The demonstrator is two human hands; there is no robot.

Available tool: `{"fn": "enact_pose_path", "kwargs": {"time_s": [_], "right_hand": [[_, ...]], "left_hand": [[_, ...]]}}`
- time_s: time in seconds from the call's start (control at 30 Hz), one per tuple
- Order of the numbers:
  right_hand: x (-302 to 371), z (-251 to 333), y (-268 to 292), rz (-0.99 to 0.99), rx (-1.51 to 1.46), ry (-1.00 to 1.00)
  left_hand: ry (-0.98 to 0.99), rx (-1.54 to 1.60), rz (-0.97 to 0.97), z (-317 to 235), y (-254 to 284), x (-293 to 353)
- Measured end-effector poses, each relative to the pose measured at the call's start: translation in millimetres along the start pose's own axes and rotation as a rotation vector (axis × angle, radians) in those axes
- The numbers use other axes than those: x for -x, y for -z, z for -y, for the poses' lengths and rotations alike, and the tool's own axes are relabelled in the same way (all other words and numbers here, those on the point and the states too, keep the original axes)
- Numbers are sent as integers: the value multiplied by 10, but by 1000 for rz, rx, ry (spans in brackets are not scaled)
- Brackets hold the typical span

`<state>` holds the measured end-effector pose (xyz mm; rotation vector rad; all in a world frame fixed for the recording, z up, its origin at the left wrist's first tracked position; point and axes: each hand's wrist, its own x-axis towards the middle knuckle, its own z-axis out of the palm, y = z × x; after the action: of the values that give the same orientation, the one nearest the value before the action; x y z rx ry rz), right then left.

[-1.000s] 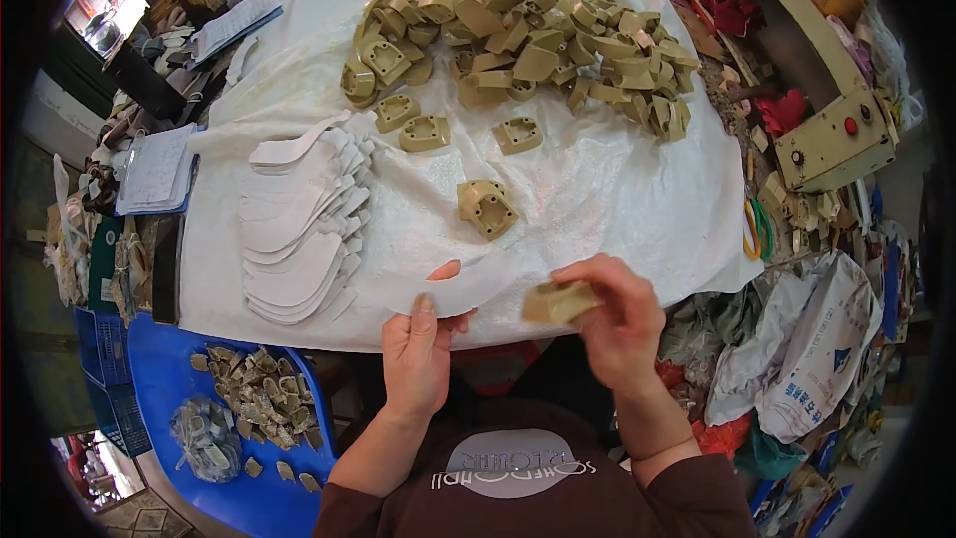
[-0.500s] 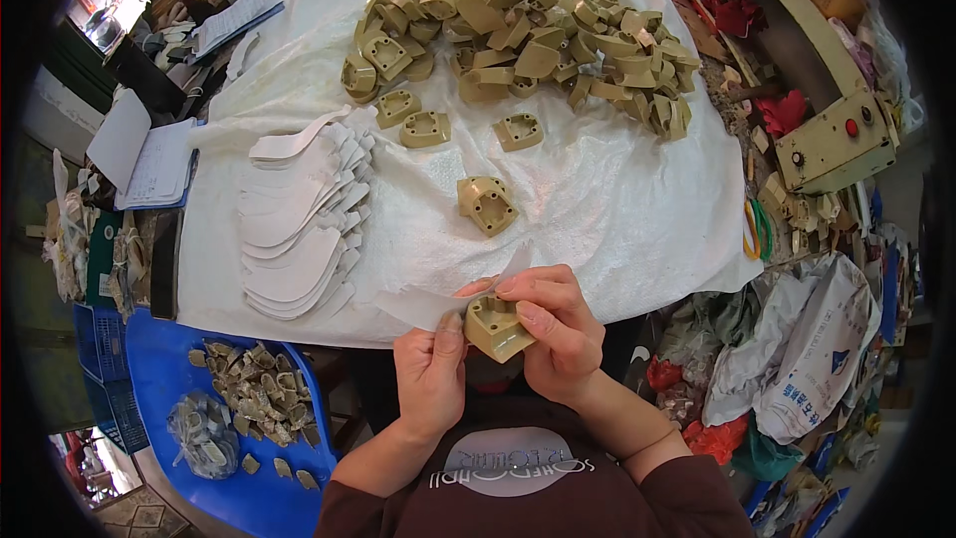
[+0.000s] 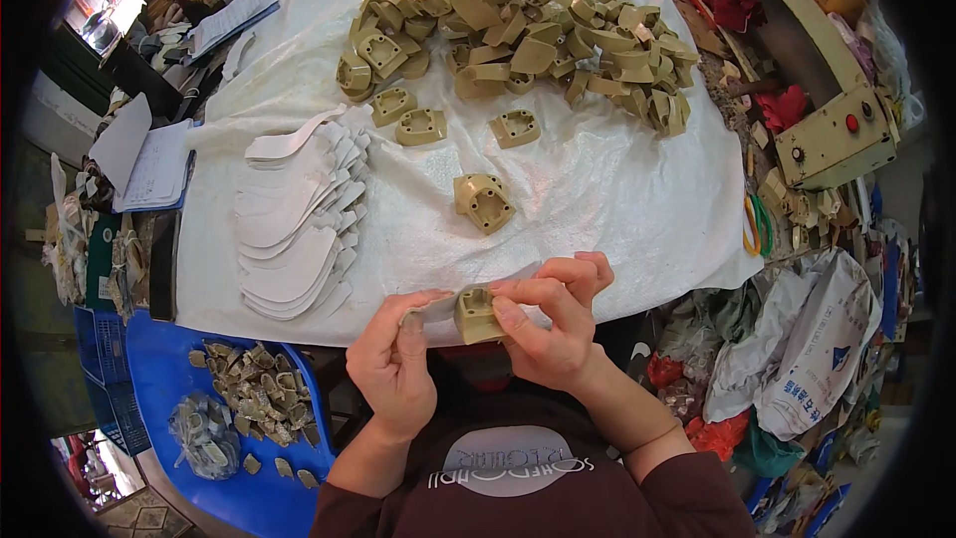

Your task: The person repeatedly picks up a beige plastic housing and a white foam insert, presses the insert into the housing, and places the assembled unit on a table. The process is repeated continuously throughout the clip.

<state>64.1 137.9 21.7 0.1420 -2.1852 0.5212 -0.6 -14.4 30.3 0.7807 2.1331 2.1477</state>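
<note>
1. Stacked white strips point(image 3: 289, 239): ten o'clock from the held block point(image 3: 478, 318).
2. Left hand point(image 3: 394, 359): eight o'clock, pinching the left end of one white strip point(image 3: 438, 308).
3. Held block: between the hands, the strip along its twelve-o'clock side.
4. Right hand point(image 3: 553, 331): three o'clock, grasping the block.

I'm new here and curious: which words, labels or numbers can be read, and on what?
I won't copy wording, only place it.
Brown shirt: pale lettering, upside down.
White sack: printed characters, blue logo.
Open notebook: handwriting, too small to read.
Upper-left papers: writing, too small to read.
</note>
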Motion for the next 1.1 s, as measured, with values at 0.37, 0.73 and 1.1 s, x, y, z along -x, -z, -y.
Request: {"fn": "enact_pose_path", "kwargs": {"time_s": [0.37, 0.73, 1.1], "right_hand": [[-91, 77, 112, 333, 113, -11], [43, -130, 30, 226, -318, -145], [-122, -35, 173, 412, -480, -92]], "left_hand": [[69, -168, 102, 40, -35, 123], [-44, 66, 115, 219, -84, 51], [-312, -162, 124, 199, -67, 65]]}}
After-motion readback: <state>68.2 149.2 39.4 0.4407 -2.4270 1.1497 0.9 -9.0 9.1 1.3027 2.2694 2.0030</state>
